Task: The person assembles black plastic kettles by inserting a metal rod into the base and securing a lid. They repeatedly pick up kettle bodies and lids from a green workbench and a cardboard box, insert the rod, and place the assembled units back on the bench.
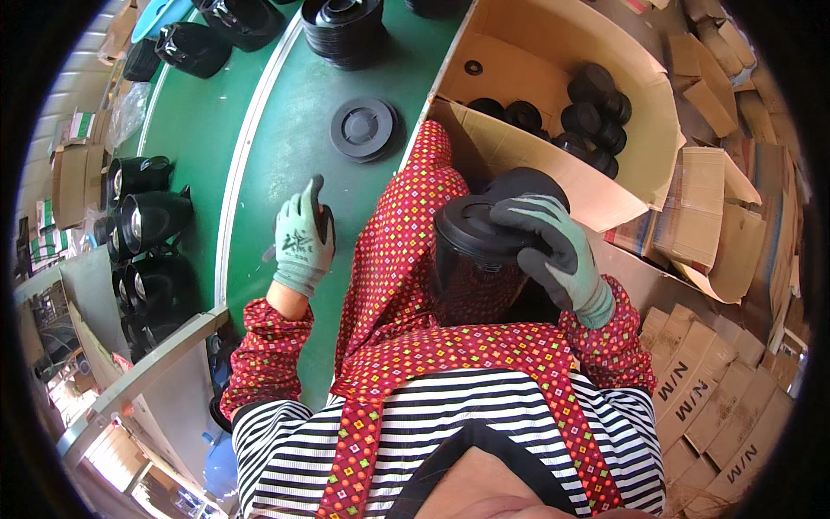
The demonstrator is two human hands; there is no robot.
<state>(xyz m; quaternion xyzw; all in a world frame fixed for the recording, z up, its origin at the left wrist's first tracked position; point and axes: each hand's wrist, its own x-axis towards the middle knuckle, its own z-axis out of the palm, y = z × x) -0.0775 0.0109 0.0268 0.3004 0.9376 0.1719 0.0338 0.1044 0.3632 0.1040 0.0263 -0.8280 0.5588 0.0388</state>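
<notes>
A worker in a striped top and a red patterned apron sits or stands, which one cannot tell, at a green table, both hands gloved in pale green with dark palms. The right hand bends over the right edge of a black lid, fingers laid across its top and thumb drawn in at the rim, the grip nearly closed. The lid sits atop a glossy dark pot held close against the apron, while another black round piece shows just beyond; whether the hand touches it cannot be told. The left hand is raised over the table, fingers loosely extended toward the far side and apart from the lid, with nothing seen in its grasp, though its palm is partly hidden. Farther off on the table lie flat black discs, and beyond them rises a black stack. Glossy black pots line the left side, with more at far left. At far right, an open carton holds black parts; flattened boxes lean at near right.
</notes>
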